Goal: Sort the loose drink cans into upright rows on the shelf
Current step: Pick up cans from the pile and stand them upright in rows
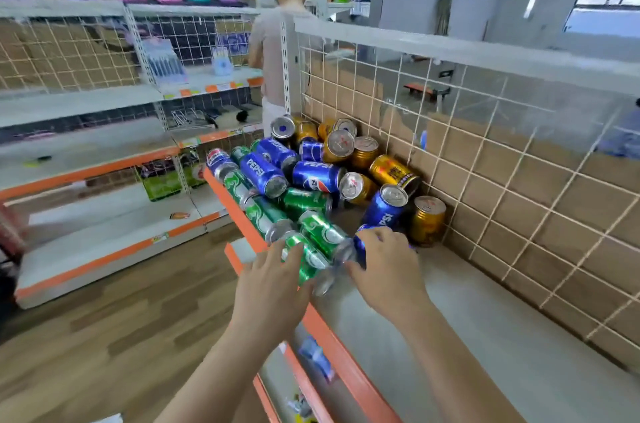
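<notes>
Hands (273, 280) (384, 266) & forearms (221, 363) bare.

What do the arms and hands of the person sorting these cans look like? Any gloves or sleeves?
No gloves: the left hand and the right hand are bare, with no ring, watch or bracelet to be seen. The left forearm and the right forearm are bare too, and no sleeve comes into view.

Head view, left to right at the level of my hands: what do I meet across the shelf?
left hand → lying green can under its fingers → blue can, gripped by the right hand → upright gold can → wire-grid back panel
</notes>
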Tool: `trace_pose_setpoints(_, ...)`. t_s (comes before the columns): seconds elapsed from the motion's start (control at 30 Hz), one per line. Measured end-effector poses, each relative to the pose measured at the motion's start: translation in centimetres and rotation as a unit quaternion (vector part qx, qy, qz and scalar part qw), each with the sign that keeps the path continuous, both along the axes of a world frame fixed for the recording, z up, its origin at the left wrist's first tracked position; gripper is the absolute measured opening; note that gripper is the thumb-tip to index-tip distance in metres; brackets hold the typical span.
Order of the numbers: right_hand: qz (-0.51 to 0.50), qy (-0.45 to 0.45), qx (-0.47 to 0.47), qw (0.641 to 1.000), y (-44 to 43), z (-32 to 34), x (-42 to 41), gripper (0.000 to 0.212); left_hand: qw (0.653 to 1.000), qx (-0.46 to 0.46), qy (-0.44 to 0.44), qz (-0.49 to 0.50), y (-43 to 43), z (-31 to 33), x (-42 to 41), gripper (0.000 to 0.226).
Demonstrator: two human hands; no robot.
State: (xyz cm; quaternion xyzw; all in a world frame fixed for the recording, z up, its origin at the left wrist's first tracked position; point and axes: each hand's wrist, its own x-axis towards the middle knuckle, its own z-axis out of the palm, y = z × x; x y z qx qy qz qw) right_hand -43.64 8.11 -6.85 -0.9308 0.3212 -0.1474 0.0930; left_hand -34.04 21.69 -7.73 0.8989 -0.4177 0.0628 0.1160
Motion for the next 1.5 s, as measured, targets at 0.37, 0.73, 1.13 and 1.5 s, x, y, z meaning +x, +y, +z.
trace_pose_setpoints(0.37,-0.111,-0.023,-0.061,0.992,-6.7,0.3,11.5,0.044,0.990,-0.012,-0.035,-0.136,-10.1,2.1,14.8,0.059)
trace_pose_setpoints(0.73,-0.136,0.138,-0.103,0.976,-10.2,-0.8,15.9,0.074,0.952,-0.086,0.007,-0.294,-19.9,3.9,20.8,0.083)
trace_pose_setpoints(1.13,-0.189,-0.059,0.068,0.978,-12.4,1.9,15.5,0.058,0.952,-0.116,0.063,-0.276,-22.8,6.1,22.6,0.066)
trace_pose_setpoints(1.5,-0.211,-0.294,0.220,0.906,-13.1,4.0,12.9,0.054,0.948,-0.220,0.098,-0.208,-21.2,7.0,22.7,0.061)
